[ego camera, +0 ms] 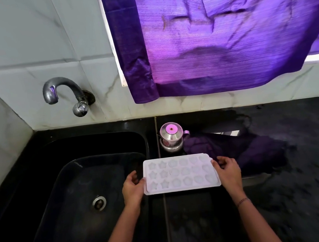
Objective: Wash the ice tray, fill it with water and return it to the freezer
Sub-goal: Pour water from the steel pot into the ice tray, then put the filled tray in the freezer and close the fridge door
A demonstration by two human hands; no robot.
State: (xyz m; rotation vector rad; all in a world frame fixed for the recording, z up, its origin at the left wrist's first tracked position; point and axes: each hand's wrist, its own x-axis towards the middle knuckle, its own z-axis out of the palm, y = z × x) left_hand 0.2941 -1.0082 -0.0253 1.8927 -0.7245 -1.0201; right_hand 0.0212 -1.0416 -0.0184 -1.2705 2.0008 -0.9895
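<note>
A white ice tray [180, 173] with star- and flower-shaped cells lies level over the black counter, just right of the sink. My left hand [131, 188] grips its left short edge with curled fingers. At the right short edge, my right hand [228, 170] holds the tray the same way. The cells face up; whether they hold water cannot be told. The black sink [67, 192] lies to the left, with a steel drain [99, 203] in its floor. A steel tap [61, 92] juts from the tiled wall above the sink, with no water running.
A small steel lidded pot [171, 137] stands on the black counter [300, 163] just behind the tray. A dark purple cloth [238, 149] lies to the tray's right. A purple curtain [224, 32] hangs over the window above. The counter looks wet at the back right.
</note>
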